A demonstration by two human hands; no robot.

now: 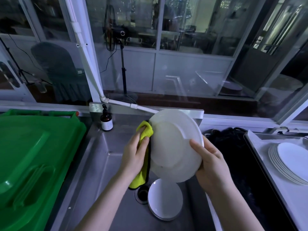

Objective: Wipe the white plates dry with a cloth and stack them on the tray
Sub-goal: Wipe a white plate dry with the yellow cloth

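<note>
I hold a white plate (173, 144) tilted on edge above the steel sink (103, 157), its underside facing me. My right hand (210, 164) grips its lower right rim. My left hand (135, 154) holds a yellow cloth (145, 130) against the plate's left edge, and the cloth's tail hangs down behind my wrist. White plates (165, 199) lie in the sink bottom beside the drain (141, 194). A stack of several white plates (290, 162) sits on the metal tray (260, 147) at the right.
A green bin lid (33, 160) fills the left side. A brown pump bottle (106, 120) stands at the sink's back left corner. A black mat or cloth (236, 164) lies between sink and tray. Glass partitions run along the back.
</note>
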